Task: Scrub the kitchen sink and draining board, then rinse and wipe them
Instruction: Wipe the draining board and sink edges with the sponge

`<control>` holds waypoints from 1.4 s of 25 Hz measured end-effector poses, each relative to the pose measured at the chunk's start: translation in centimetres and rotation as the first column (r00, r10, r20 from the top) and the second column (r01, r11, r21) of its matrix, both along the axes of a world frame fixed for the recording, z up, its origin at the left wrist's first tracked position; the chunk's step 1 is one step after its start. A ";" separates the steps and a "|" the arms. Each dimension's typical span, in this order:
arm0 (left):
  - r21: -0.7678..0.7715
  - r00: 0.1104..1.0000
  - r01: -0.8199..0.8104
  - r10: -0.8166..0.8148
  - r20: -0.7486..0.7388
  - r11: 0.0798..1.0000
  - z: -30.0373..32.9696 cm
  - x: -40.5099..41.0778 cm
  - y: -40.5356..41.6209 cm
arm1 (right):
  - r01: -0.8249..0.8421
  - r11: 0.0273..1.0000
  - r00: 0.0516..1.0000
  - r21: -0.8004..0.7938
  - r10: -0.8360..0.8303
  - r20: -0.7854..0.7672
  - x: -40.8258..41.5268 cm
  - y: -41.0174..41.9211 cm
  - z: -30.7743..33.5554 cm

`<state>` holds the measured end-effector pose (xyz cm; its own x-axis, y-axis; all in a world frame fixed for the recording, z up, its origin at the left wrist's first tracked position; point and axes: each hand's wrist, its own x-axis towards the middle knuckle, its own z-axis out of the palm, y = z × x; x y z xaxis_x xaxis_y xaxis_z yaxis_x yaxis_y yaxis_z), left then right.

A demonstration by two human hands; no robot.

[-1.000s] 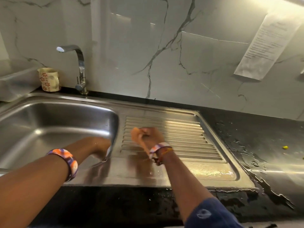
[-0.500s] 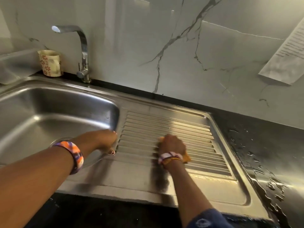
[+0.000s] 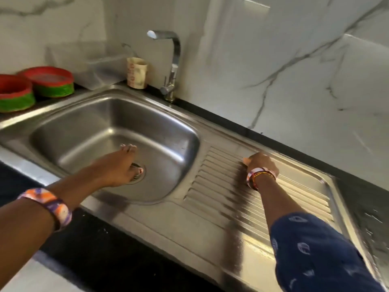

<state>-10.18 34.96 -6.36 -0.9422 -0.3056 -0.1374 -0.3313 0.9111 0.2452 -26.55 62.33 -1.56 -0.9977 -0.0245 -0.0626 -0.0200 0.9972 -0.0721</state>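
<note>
The steel sink basin lies left of centre, with its drain partly hidden under my left hand. That hand hovers over the basin with straight fingers and holds nothing. The ribbed draining board runs to the right. My right hand presses on the far part of the ribs, fingers curled round an orange scrub pad of which only a corner shows.
A chrome tap stands behind the basin beside a patterned cup. A clear plastic box and two red and green baskets sit at the left. Wet black counter borders the right side; a marble wall rises behind.
My right hand has slid with the pad toward the far edge of the ribs. My left hand has left the basin's rim and reached out over the drain. The camera has swung left.
</note>
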 end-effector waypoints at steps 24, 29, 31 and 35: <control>0.113 0.753 -0.584 0.589 -0.294 0.804 -2.2 12.5 -12.9 | -0.614 0.267 0.146 -0.743 0.963 0.226 15.8 -16.5 -5.9; 0.171 0.663 -0.637 0.647 -0.377 0.752 -2.2 12.5 -12.7 | -0.574 0.190 0.114 -0.797 0.982 0.152 15.8 -26.9 -6.4; 0.186 0.628 -0.672 0.685 -0.369 0.716 -2.3 12.5 -13.0 | -0.585 0.160 0.136 -0.795 0.986 0.098 16.1 -31.8 -6.9; 0.168 0.630 -0.690 0.698 -0.341 0.704 -2.0 12.5 -13.0 | -0.649 0.184 0.267 -0.738 0.964 0.006 16.4 -39.0 -6.9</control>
